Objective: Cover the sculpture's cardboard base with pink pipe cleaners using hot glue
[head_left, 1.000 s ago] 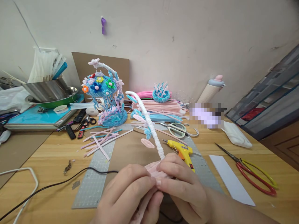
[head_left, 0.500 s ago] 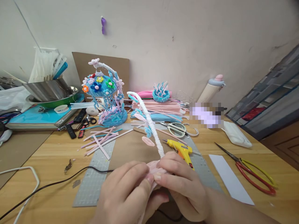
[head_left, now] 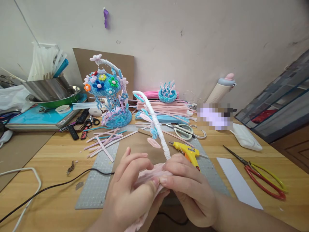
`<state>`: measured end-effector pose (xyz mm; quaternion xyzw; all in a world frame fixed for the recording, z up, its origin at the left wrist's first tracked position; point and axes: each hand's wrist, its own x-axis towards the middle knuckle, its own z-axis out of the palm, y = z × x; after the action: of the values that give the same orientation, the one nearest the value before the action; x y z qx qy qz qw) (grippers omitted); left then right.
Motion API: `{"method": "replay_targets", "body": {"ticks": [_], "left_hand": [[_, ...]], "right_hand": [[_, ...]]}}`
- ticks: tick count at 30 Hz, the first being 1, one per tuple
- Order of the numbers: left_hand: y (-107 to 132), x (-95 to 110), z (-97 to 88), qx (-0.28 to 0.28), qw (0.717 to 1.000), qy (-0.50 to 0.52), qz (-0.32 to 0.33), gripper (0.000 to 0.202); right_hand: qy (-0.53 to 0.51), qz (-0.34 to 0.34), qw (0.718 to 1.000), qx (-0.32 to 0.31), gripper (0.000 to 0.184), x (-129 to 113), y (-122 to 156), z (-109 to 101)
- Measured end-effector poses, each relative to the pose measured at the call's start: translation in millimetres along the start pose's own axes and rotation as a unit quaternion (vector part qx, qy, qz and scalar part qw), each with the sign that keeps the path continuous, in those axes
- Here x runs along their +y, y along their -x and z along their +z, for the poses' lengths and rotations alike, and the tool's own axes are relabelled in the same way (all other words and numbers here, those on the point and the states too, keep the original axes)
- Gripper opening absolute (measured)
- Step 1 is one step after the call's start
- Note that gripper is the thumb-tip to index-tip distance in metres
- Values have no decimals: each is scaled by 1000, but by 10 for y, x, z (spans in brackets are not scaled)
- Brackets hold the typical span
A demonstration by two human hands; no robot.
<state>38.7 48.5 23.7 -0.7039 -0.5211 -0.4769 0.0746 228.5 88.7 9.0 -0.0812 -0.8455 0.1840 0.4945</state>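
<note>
A pale pink fuzzy base [head_left: 149,174] is gripped between my two hands at the bottom middle. From it rises a curved white wrapped stem [head_left: 158,129], with blue and pink petal shapes [head_left: 154,142] along its left side. My left hand [head_left: 131,190] presses its thumb on the base, some of its fingers raised and spread over the top. My right hand [head_left: 190,187] pinches the base by the stem's foot, thumb against the near edge. The base's underside is hidden by my hands.
A yellow glue gun [head_left: 188,151] lies right of the stem on a grey cutting mat [head_left: 93,190]. Red-and-yellow-handled scissors [head_left: 263,180] lie at right. Loose pipe cleaners [head_left: 103,145] lie at left, before a finished blue jellyfish ornament [head_left: 106,90]. A black cable [head_left: 60,185] crosses the table.
My left fingers have lifted and spread, uncovering more of the pink base. My right hand keeps its pinch. The view has shifted slightly.
</note>
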Motion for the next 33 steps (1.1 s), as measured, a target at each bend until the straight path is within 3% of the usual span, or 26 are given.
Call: {"method": "replay_targets", "body": {"ticks": [7,15,20,24,33], "left_hand": [[20,22,-123,-65,992,86,63,18],[7,113,-195,-76,988,128,45,29],[20,81,-150,-77,988,107,78,28],[35,117,-106,-59,991,101,61,26],[46,130,-103,-53,992,94,69,27]], "right_hand": [[-20,27,999,2,50,-43,-17,-8],[-45,113,992,19,41,-147,-59,-21],[-51,224,972,60,19,-250,-151,19],[-82,309,944,84,12,-279,-188,57],[-86,236,966,65,14,-273,-157,39]]}}
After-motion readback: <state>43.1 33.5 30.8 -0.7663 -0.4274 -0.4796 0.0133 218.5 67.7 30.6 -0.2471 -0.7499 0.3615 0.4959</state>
